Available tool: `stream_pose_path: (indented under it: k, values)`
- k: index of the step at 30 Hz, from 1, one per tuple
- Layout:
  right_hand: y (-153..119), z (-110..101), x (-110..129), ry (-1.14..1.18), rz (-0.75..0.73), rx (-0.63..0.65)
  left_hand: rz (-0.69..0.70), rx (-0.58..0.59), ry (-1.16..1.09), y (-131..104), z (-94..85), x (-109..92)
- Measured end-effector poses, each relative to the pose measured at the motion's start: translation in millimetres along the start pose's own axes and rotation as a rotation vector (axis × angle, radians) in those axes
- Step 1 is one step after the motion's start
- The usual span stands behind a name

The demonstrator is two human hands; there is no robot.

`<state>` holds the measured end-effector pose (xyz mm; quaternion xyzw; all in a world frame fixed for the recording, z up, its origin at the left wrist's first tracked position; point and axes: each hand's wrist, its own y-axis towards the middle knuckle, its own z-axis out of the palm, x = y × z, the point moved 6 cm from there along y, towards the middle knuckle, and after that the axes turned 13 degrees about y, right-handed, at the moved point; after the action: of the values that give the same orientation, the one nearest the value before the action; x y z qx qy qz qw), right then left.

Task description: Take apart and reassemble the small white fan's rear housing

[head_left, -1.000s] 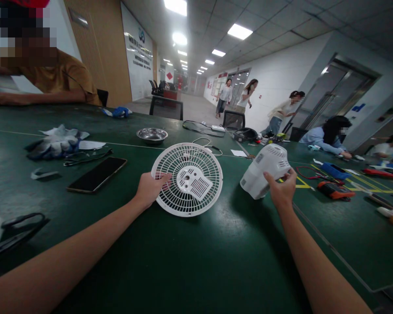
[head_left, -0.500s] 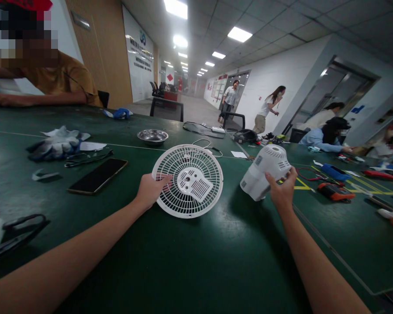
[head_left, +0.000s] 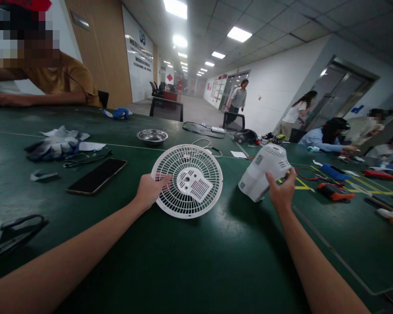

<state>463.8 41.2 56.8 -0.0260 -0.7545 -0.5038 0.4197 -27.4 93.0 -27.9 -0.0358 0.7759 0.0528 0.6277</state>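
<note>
My left hand [head_left: 150,189] grips the left rim of a round white fan grille [head_left: 196,183], thumb on the near face and fingers showing through the bars behind. The grille is tilted up facing me, with a slotted plate at its centre. On the right, my right hand [head_left: 283,189] is closed around a white plastic fan motor housing [head_left: 263,172], which leans at a slant with vent slots at its upper end and printed labels on its side. The two parts are apart. A thin white cord [head_left: 212,150] lies behind the grille.
A phone [head_left: 97,175], work gloves [head_left: 57,144] and a black cable [head_left: 88,160] lie to the left. Behind the grille stands a steel bowl [head_left: 152,136]. An orange multimeter [head_left: 336,192] and blue case [head_left: 334,172] are at right. Other people sit around the green table [head_left: 183,270].
The motor housing has tipped very slightly; both hands keep their grips. In the background, two walking people have moved, one nearer and one to the right.
</note>
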Motion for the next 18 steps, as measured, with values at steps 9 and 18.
stream_pose_path:
  k: [9, 18]
  values:
    - [-3.8, -4.1, 17.6, 0.013, -0.181, -0.075, 0.006, -0.003, 0.000, -1.2, 0.3, -0.1]
    - [-41.0, 32.2, 64.2, 0.123, -0.075, 0.126, -0.017, -0.029, 0.031, -4.9, -1.1, -7.0]
